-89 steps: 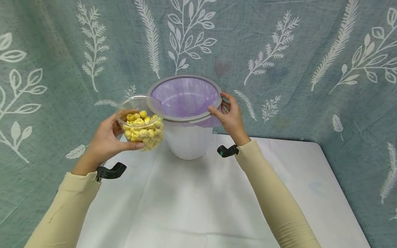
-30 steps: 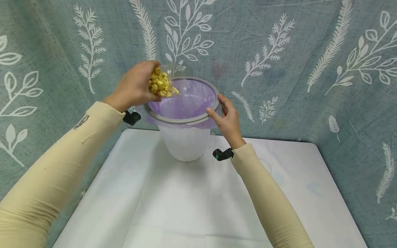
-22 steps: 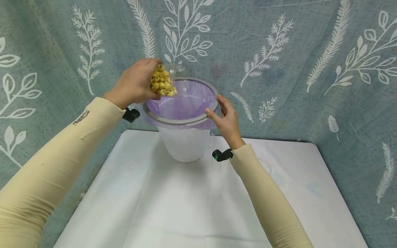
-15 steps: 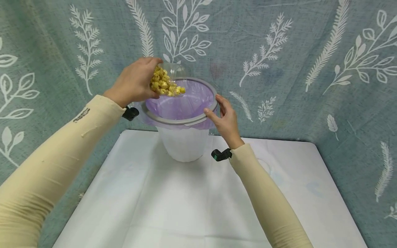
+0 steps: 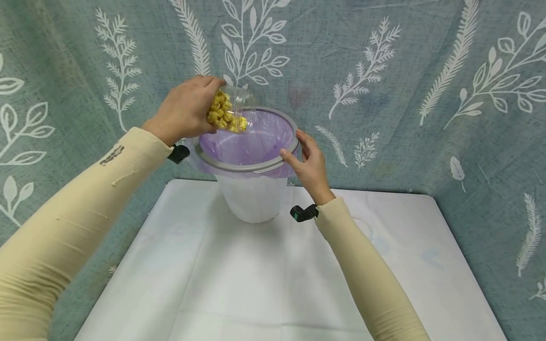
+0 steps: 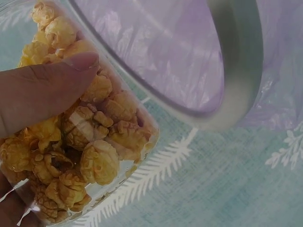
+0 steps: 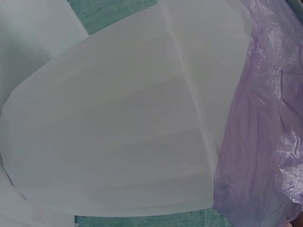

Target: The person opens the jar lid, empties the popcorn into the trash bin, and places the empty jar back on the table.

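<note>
My left hand (image 5: 185, 109) grips a clear plastic tub (image 5: 245, 97) lying on its side, its mouth turned right over the left part of a trash can (image 5: 253, 199). Yellow popcorn (image 5: 220, 112) fills the tub's base and spreads along its lower side toward the mouth. In the left wrist view the thumb (image 6: 47, 85) presses the tub wall, with the can's grey rim (image 6: 241, 61) beyond. My right hand (image 5: 313, 166) holds the rim's right side, thumb in front and fingers farther back. A purple liner (image 5: 256, 142) lines the can and hangs over its edge.
The white can stands toward the back of a table (image 5: 239, 284) covered in white. Behind and beside it hangs a grey-green cloth (image 5: 396, 132) with white leaf prints. In the right wrist view, the can's wall (image 7: 118, 118) and hanging liner (image 7: 260, 118) take up most of the picture.
The left hand has carried the tub from upright at the can's left up over the opening and tipped it sideways. Popcorn has shifted toward the mouth. The right hand keeps its hold.
</note>
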### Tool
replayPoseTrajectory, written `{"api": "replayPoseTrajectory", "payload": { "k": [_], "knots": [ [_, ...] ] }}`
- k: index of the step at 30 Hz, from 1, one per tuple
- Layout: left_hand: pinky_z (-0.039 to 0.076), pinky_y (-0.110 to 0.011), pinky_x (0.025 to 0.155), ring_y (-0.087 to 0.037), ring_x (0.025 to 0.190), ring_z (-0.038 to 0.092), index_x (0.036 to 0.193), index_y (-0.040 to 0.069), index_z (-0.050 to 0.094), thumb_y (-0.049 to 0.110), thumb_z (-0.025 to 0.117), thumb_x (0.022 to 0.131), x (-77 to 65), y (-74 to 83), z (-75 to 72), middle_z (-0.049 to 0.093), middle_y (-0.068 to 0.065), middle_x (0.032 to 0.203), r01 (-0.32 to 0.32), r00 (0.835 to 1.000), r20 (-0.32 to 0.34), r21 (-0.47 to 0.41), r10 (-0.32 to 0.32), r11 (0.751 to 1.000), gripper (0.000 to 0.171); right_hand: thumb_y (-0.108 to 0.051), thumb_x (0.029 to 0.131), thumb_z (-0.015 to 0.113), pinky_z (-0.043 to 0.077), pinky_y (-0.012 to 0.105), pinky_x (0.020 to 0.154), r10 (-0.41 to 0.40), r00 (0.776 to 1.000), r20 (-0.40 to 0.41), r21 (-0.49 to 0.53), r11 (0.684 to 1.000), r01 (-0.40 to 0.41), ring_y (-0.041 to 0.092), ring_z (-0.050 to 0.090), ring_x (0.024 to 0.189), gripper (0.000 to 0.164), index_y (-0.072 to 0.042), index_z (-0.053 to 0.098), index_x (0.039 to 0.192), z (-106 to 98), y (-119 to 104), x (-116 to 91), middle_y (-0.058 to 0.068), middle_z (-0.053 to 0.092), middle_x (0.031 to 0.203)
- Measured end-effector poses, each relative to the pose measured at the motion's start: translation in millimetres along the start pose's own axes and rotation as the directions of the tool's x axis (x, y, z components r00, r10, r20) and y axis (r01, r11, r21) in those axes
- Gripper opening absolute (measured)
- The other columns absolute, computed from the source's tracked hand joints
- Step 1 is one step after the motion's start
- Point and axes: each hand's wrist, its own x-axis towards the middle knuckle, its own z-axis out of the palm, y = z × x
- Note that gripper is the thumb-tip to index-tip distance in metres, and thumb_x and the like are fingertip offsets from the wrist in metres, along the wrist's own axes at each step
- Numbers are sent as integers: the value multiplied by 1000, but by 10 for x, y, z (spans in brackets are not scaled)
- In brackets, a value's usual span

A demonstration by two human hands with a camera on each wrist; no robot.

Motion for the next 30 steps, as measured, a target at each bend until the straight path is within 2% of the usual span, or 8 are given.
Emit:
{"api": "replayPoseTrajectory", "payload": {
  "k": [8, 11, 17, 21, 25, 30],
  "knots": [
    [34, -64, 118, -49, 142, 43, 154, -2, 40, 8, 95, 71, 17, 42, -13, 48, -27, 152, -14, 1000, 8, 29, 13, 999, 100, -3, 100, 69, 23, 43, 127, -21, 1000, 2, -1, 1000, 21, 37, 27, 157, 67, 14, 35, 155, 4, 18, -6, 28, 30, 165],
    [35, -64, 117, -49, 140, 44, 152, -3, 42, 7, 93, 72, 28, 52, -20, 49, -27, 151, -21, 1000, 13, 41, 21, 999, 95, -4, 101, 70, 23, 43, 127, -29, 1000, 1, 0, 1000, 29, 37, 26, 157, 68, 13, 35, 156, -11, 133, 37, 26, 30, 165],
    [33, -63, 119, -49, 139, 44, 148, -3, 45, 7, 94, 71, 32, 62, -26, 50, -27, 149, -37, 999, 28, 77, 35, 996, 92, -11, 101, 72, 24, 38, 127, -39, 999, -3, -15, 999, 38, 28, 27, 157, 69, 6, 37, 158, -31, 322, 106, 18, 32, 166],
    [29, -61, 122, -49, 140, 44, 147, -4, 46, 6, 94, 71, 19, 61, -18, 51, -28, 148, -57, 998, 26, 94, 55, 994, 91, -16, 100, 74, 25, 36, 126, -44, 999, -1, -12, 999, 44, 24, 28, 157, 70, 5, 39, 158, -35, 347, 111, 15, 34, 166],
    [27, -60, 124, -49, 141, 43, 146, -5, 46, -2, 88, 73, 14, 56, -16, 51, -29, 148, -85, 996, 21, 126, 83, 988, 85, -15, 100, 74, 25, 32, 126, -48, 999, 0, -5, 999, 48, 25, 28, 157, 70, 5, 39, 157, -37, 344, 110, 15, 34, 165],
    [27, -60, 123, -49, 140, 43, 143, -6, 48, -8, 82, 72, 21, 54, -10, 52, -30, 147, -101, 995, 9, 155, 101, 983, 79, -9, 101, 72, 23, 37, 127, -49, 999, 1, 1, 999, 49, 31, 25, 158, 69, 7, 36, 158, -28, 317, 110, 19, 31, 166]
  ]
}}
